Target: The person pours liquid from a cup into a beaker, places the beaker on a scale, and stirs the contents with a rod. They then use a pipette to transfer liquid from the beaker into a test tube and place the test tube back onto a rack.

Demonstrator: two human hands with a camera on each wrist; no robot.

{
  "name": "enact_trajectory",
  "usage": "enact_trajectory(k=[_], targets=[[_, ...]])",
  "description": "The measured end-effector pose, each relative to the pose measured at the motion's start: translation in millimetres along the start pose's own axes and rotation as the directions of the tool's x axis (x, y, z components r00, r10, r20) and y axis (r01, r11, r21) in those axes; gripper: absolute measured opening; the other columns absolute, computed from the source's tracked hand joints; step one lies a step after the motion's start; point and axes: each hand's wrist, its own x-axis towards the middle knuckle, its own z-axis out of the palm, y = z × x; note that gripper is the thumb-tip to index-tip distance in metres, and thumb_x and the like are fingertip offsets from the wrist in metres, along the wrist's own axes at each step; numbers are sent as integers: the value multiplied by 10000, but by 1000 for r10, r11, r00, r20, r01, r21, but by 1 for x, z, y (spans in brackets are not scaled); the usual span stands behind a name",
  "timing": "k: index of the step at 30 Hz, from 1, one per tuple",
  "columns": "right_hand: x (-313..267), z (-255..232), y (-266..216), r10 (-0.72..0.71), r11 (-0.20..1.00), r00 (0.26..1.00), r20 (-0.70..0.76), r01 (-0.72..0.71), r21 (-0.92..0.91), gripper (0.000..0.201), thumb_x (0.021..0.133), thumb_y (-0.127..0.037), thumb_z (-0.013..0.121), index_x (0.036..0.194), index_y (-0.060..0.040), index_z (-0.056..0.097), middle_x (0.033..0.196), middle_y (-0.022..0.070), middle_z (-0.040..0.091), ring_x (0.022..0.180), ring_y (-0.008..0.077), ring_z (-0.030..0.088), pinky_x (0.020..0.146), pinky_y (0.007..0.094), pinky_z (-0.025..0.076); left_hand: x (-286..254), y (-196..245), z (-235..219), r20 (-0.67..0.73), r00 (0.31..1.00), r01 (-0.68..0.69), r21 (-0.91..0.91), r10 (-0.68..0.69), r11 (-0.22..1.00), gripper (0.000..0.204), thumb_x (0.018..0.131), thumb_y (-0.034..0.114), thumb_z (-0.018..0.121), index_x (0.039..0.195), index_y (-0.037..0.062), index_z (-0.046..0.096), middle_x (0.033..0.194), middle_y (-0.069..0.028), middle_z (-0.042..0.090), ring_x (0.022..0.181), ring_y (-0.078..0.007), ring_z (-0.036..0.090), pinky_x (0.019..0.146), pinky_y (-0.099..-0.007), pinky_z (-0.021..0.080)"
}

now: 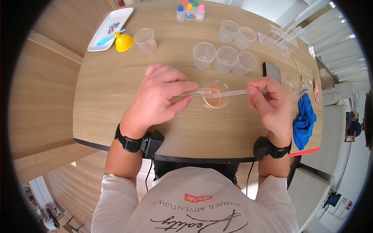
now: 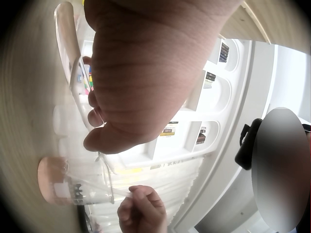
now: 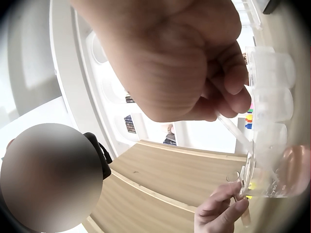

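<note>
A small clear beaker (image 1: pixel 216 104) with pinkish-orange liquid in it stands on the table between both hands. My left hand (image 1: pixel 160 95) pinches a clear glass test tube (image 1: pixel 200 91) between thumb and fingers, lying nearly level with its end over the beaker's left side. Pinkish colour shows in the tube's lower part (image 2: pixel 67 34) in the left wrist view. From the other side, my right hand (image 1: pixel 270 101) pinches a translucent plastic dropper (image 1: pixel 233 93) near its bulb. The dropper slants down into the beaker (image 3: pixel 290 172) in the right wrist view.
Several translucent plastic cups (image 1: pixel 226 59) stand behind the beaker. A cup with pinkish contents (image 1: pixel 145 40), a yellow funnel (image 1: pixel 124 42) and a white tray (image 1: pixel 97 39) are back left. Small colour-capped bottles (image 1: pixel 189 13) stand behind. Rightward are a tube rack (image 1: pixel 278 40), a grey-black device (image 1: pixel 272 72) and a blue cloth (image 1: pixel 304 122).
</note>
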Motion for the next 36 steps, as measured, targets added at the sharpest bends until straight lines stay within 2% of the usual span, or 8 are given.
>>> enact_trajectory(k=[2, 4, 7, 13, 22, 36], targets=[[1, 0, 1, 18, 999, 1000, -12, -17, 29, 36, 911, -8, 672, 942, -7, 691, 695, 1, 620, 591, 57, 560, 526, 208, 444, 0, 0, 0, 2, 1000, 1, -2, -1, 1000, 302, 696, 72, 797, 995, 102, 767, 869, -30, 637, 808, -208, 560, 842, -349, 383], [3, -5, 3, 117, 982, 992, -39, -110, 155, 48, 909, -36, 678, 952, -20, 693, 694, 7, 627, 570, 57, 564, 506, 198, 435, 0, -1, 0, -3, 1000, -6, 3, 6, 1000, 302, 695, 73, 798, 994, 102, 767, 870, -32, 639, 810, -209, 561, 840, -350, 386], [12, -18, 11, 198, 953, 980, -34, -184, 239, 60, 905, -60, 674, 955, -30, 689, 697, 22, 646, 533, 66, 568, 473, 189, 403, 0, -1, 1, -6, 1000, -9, -1, 9, 1000, 301, 694, 73, 799, 992, 102, 767, 871, -32, 641, 812, -210, 561, 839, -351, 387], [22, -37, 33, 221, 880, 974, -46, -178, 441, 67, 902, -72, 649, 944, -30, 678, 699, 43, 667, 470, 89, 559, 411, 186, 370, 1, 2, 1, -20, 1000, 1, 2, -1, 1000, 248, 709, 87, 786, 954, 112, 766, 849, -29, 635, 810, -216, 593, 866, -355, 396], [24, -43, 35, 214, 834, 973, -89, -135, 534, 84, 911, -74, 627, 948, -11, 668, 683, 63, 662, 449, 107, 552, 400, 193, 372, 0, 0, 0, -18, 1000, -7, -10, 7, 1000, 301, 689, 65, 796, 987, 100, 765, 861, -32, 636, 808, -210, 571, 845, -349, 386], [19, -38, 29, 146, 828, 988, -58, -90, 554, 100, 917, -58, 625, 980, 10, 663, 702, 75, 669, 470, 109, 575, 403, 192, 388, 0, -1, 1, -21, 1000, -5, -5, 5, 1000, 279, 695, 78, 792, 972, 107, 766, 860, -35, 638, 804, -218, 581, 856, -356, 393]])
